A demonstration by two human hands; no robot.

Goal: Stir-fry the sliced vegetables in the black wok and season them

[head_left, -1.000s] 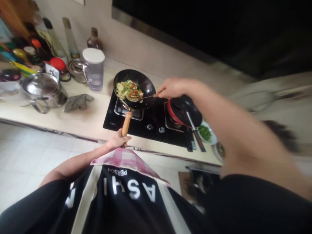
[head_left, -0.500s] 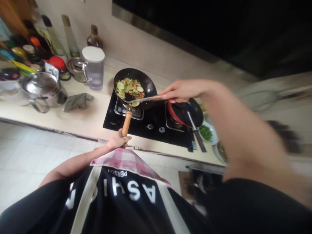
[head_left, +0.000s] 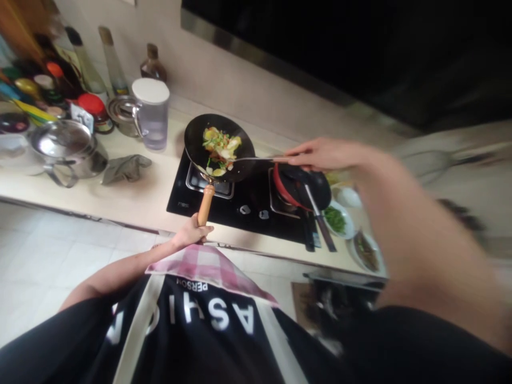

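Lower left of centre, the left hand (head_left: 192,232) wraps the wooden handle (head_left: 206,204) of the wok (head_left: 243,141), near mid-frame with vegetables (head_left: 222,145); rightward, the right hand (head_left: 316,153), arm outstretched from lower right, grips a spatula (head_left: 281,159).

Both hands (head_left: 193,232) (head_left: 320,154) curled shut, right arm (head_left: 416,218) outstretched.

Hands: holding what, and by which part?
Left hand: the wok, by the near end of its wooden handle. Right hand: a metal cooking utensil, by its brownish grip.
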